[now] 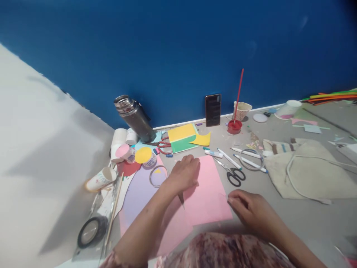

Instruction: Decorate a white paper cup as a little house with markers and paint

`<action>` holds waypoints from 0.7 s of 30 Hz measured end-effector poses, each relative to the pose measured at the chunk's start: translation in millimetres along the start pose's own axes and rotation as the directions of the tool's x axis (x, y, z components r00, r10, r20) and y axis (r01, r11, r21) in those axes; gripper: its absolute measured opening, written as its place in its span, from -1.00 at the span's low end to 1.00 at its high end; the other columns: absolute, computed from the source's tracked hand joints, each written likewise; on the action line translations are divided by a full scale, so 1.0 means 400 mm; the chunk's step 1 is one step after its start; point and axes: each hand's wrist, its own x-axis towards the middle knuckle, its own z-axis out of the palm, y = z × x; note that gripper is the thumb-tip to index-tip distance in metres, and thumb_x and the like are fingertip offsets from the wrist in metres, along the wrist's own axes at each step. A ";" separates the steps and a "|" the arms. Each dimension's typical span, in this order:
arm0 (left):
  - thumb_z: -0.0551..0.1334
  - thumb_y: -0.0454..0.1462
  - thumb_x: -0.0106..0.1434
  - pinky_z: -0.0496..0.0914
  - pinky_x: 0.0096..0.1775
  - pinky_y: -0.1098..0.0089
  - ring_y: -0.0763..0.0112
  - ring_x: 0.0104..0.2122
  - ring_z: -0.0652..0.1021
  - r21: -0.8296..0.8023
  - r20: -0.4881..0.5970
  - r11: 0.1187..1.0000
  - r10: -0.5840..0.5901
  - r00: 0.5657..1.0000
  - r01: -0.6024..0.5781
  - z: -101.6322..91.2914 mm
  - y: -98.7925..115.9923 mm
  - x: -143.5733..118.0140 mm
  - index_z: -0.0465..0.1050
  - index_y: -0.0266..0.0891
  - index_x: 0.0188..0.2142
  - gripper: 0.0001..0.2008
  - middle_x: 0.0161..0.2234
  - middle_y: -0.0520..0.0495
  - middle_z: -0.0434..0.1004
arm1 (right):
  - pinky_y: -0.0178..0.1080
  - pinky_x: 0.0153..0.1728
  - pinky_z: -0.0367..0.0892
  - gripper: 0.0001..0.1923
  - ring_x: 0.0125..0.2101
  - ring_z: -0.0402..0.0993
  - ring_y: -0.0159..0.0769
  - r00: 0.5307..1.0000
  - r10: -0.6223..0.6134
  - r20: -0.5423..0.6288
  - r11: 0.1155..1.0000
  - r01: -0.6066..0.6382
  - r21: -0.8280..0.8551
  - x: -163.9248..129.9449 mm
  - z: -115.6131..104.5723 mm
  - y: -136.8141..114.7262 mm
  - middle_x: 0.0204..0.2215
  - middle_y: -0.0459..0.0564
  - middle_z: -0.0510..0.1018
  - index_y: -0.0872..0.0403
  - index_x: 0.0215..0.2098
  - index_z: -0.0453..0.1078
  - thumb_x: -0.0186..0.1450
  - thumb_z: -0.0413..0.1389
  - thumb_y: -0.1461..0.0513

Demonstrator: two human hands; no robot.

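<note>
A sheet of pink paper (208,190) lies flat in front of me. My left hand (185,171) rests palm down across its upper left edge, thumb apart from the bent fingers. At the right edge, the thumb and forefinger of my right hand (245,204) come together by a small crease; the other fingers are curled. Partly under my left forearm lies a second pink sheet (175,234), with a purple paper piece (136,197) on it. Black-handled scissors (235,176) lie just beyond my right hand. A roll of clear tape (158,175) sits left of my left wrist.
Markers (228,159) and another tape ring (251,160) lie behind the scissors. A metal flask (135,117), a phone (213,110) and a red paint pot (234,127) stand near the blue wall. A cloth bag (309,175) with a white cable is at right; paper cups (102,179) are at left.
</note>
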 end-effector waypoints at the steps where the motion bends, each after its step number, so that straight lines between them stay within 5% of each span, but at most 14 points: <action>1: 0.55 -0.32 0.04 0.49 0.02 0.06 -0.10 0.10 0.53 0.003 0.004 1.000 -0.011 1.000 0.011 -0.004 0.004 0.025 0.45 -0.18 -0.05 -0.50 0.07 -0.26 0.50 | -0.21 -0.34 0.27 -0.64 -0.40 0.56 -0.17 1.000 0.001 0.010 1.000 -0.001 -0.006 -0.007 0.002 0.000 -0.46 -0.06 0.64 -0.02 -0.26 0.53 0.43 -0.01 -0.01; 7: 0.60 -0.25 -0.06 0.45 -0.10 0.20 -0.08 0.02 0.54 -0.015 0.007 0.998 -0.060 0.998 0.061 0.001 -0.018 0.097 0.43 -0.17 -0.18 -0.49 -0.05 -0.23 0.53 | -0.21 -0.29 0.25 -0.70 -0.32 0.60 -0.15 0.997 -0.019 0.069 0.996 0.025 -0.084 -0.021 0.002 -0.001 -0.36 -0.03 0.69 -0.02 -0.15 0.55 0.41 0.04 0.04; 14: 0.38 -0.30 0.14 0.43 -0.18 0.24 0.09 -0.15 0.56 -0.053 -0.005 0.993 -0.109 0.994 0.108 0.003 -0.050 0.053 0.42 -0.17 -0.26 -0.80 -0.18 -0.15 0.50 | -0.20 -0.30 0.17 -0.70 -0.29 0.59 -0.14 0.994 -0.003 0.112 0.985 0.022 -0.169 -0.009 -0.010 -0.025 -0.30 0.01 0.71 0.01 -0.16 0.55 0.43 0.03 0.06; 18: 0.41 -0.22 0.14 0.45 0.04 0.15 0.02 0.06 0.52 -0.100 0.031 0.990 -0.093 0.995 0.096 0.005 -0.049 -0.022 0.42 -0.17 0.07 -0.51 0.05 -0.19 0.45 | -0.17 -0.27 0.22 -0.68 -0.28 0.59 -0.11 0.996 -0.009 0.087 0.997 0.016 -0.081 -0.017 -0.009 -0.024 -0.28 0.04 0.72 0.02 -0.17 0.57 0.38 0.07 0.02; 21: 0.46 -0.21 0.12 0.37 0.22 0.09 -0.02 0.26 0.41 -0.136 0.093 0.990 -0.031 0.995 0.044 0.025 -0.038 -0.093 0.34 -0.09 0.25 -0.30 0.26 -0.21 0.35 | -0.19 -0.31 0.31 -0.60 -0.37 0.58 -0.16 0.994 0.032 0.104 0.977 -0.053 0.207 -0.030 -0.003 -0.015 -0.43 -0.01 0.68 0.04 -0.10 0.56 0.37 0.06 -0.04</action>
